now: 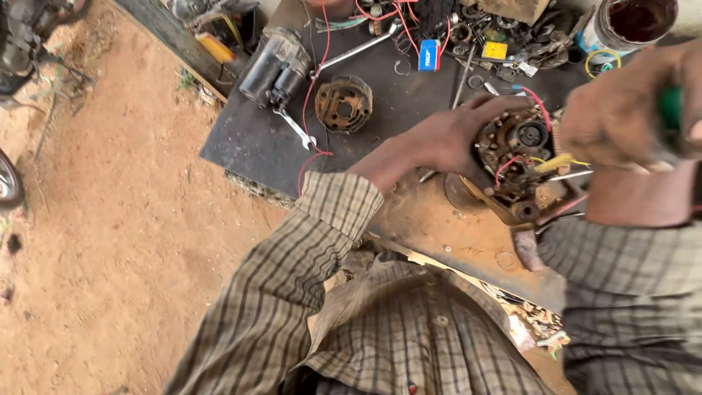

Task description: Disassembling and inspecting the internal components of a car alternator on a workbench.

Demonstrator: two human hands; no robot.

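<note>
Rusty round motor end plate with red and yellow wires [515, 157]: I see left hand [439, 139] cupping its left side; right hand [621, 110], just right, grips green-handled screwdriver [669, 110] above dark tabletop [248, 139].

The left hand [439, 139] wraps the left side of the brush plate [521, 157], which sits over the bench's [439, 227] near edge, and the right hand [621, 117], to its right, holds a screwdriver [669, 110] whose tip reaches the plate. On the mat [248, 139] behind the left hand lies an end cap [344, 104], with a starter motor [276, 66] to its left and a spanner [295, 128] between them. Farther back lie a long wrench [358, 47] and a small box [429, 54], and a can [629, 22] stands at the far right.
</note>
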